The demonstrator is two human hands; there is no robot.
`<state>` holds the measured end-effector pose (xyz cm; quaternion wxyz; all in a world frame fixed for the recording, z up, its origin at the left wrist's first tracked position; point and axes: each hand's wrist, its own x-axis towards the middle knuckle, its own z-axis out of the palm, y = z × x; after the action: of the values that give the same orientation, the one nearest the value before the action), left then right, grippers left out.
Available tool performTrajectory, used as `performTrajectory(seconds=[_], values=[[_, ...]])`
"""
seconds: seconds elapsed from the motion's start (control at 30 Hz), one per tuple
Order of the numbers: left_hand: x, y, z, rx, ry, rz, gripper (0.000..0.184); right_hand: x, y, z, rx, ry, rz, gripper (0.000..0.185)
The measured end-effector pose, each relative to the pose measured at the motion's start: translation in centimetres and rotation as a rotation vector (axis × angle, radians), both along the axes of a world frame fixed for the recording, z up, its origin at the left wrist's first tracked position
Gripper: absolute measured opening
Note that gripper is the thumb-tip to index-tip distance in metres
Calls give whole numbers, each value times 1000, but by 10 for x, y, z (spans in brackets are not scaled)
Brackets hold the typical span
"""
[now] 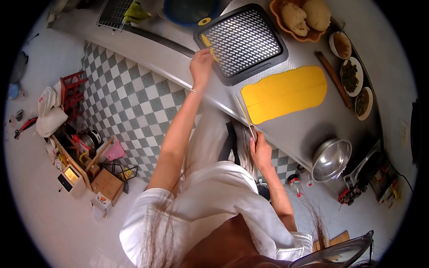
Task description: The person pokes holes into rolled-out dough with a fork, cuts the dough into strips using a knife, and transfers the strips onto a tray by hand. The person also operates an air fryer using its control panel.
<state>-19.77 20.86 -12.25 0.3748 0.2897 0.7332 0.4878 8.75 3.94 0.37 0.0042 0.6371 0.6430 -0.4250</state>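
At the left edge of a black tray with a slotted metal surface, my left hand pinches a small strip of yellow dough. Another yellow dough piece lies on the tray just beyond my fingers. My right hand is closed around the handle of a thin knife, its blade pointing away from me along the near-left edge of a flat yellow dough sheet. A lengthwise line runs across the sheet.
A rolling pin lies right of the dough, beside several small bowls, one with dark greens. A basket holds large dough lumps. A metal bowl sits near the counter's right end. A blue-rimmed basin stands at the back.
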Motion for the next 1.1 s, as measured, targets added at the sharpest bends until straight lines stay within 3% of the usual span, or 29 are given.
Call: performTrajectory(seconds=[0.53,0.77,0.83,1.1], values=[[12,18,17,3,5,106,15,-7,-8,8,7,38,-42,29],[9,18,21,-43,51,21,15,-11,-6,3,-31,36,-22,30],[5,18,22,-49,127,-28,15,-22,-2,-7,16,4,41,30],[-10,24,19,-161,-34,13,21,-78,26,-51,342,76,133,31]])
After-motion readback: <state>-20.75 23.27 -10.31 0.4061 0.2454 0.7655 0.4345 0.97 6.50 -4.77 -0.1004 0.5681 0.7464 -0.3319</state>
